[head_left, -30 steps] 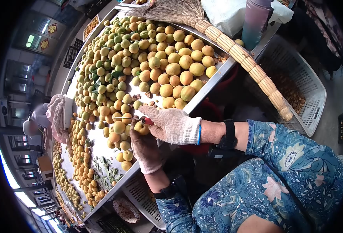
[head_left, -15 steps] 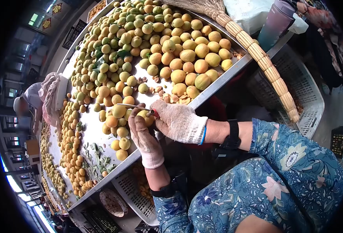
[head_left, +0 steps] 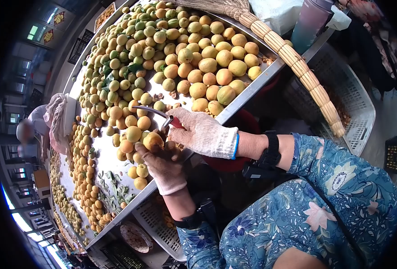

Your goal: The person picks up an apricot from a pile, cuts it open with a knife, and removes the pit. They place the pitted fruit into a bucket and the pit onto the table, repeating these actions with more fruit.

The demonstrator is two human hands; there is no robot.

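Note:
My right hand (head_left: 203, 132), in a white knit glove, is closed round the red handle of a small knife (head_left: 151, 110). The thin curved blade points left over the apricots on the metal table. My left hand (head_left: 164, 170), in a stained glove, has its fingers curled about a yellow-orange apricot (head_left: 153, 141) at the table's near edge. Its fingertips are partly hidden, so how firmly they grip is hard to see. Several loose apricots (head_left: 134, 134) lie right beside this hand.
Apricots (head_left: 198, 90) and some leaves cover much of the metal-edged table (head_left: 252, 92). A straw broom (head_left: 297, 67) lies across its right corner near a tumbler (head_left: 310, 27). White crates (head_left: 162, 233) and a red bucket (head_left: 227, 163) stand below. Another person (head_left: 37, 121) is at the far left.
My left hand has turned and lowered, its fingers now spread round an apricot further left. The right hand has drawn slightly up with the knife, whose blade now stands apart from the fruit.

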